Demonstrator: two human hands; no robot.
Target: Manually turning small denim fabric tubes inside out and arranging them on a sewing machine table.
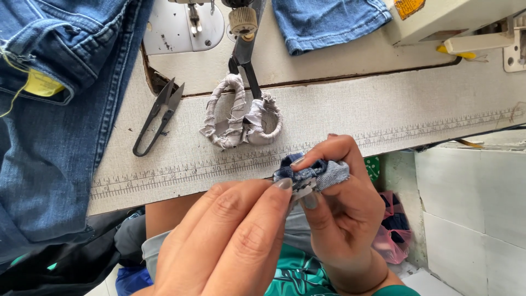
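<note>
Denim, a small folded scrap (318, 172), sits pinched between both hands just off the table's near edge (383, 109) — most of it is hidden by fingers. Its long axis runs left to right. The right hand (342, 203) wraps it from behind, the left hand (241, 235) nips its left end at a pale tag, too small to make out — cloth-wrapped scissors (244, 112) and thread snips (159, 118) lie beyond

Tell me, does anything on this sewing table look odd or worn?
The scissors stand out: both handle loops are wound thickly in frayed grey cloth strips, like a homemade padding. The ruler strip along the table edge looks faded. Otherwise the thread snips lie flat, and both hands pinch a small denim piece.
</note>
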